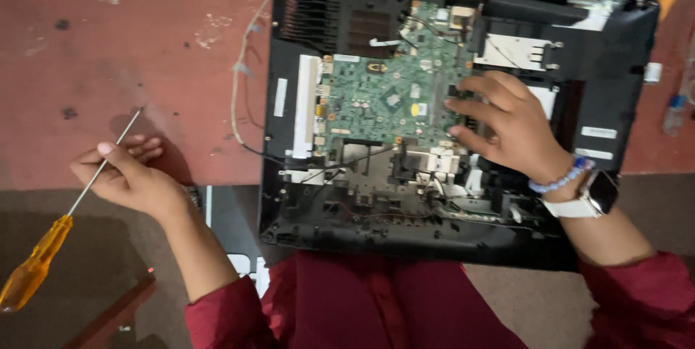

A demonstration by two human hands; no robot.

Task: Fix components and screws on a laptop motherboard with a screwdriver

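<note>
Working left to right across the head view: a long screwdriver with a translucent amber plastic handle and thin steel shaft (65,222) lay diagonally at the far left, its handle low near the frame corner and its tip pointing up over the worn red floor (145,45). The left hand (130,171) was curled around the shaft partway along, fingers pinching it rather than gripping the handle, so the tool was held off to the side, well apart from the work. A thin pale cord (239,81) trailed over the floor just beside the chassis. At centre sat the opened black plastic computer chassis (622,52), back cover off, resting against the person's lap, with a green printed circuit board (384,92) exposed in its middle and a black finned heatsink (326,16) above it to the left. The right hand (499,121), wearing a blue bead bracelet and a white-strapped watch, rested on the board's right edge with fingers spread and bent, pressing on or feeling a component there; whether it pinched anything could not be told. Judged step: inspecting or freeing a part by hand, driver parked. A next move would call for regripping the driver by its handle.
</note>
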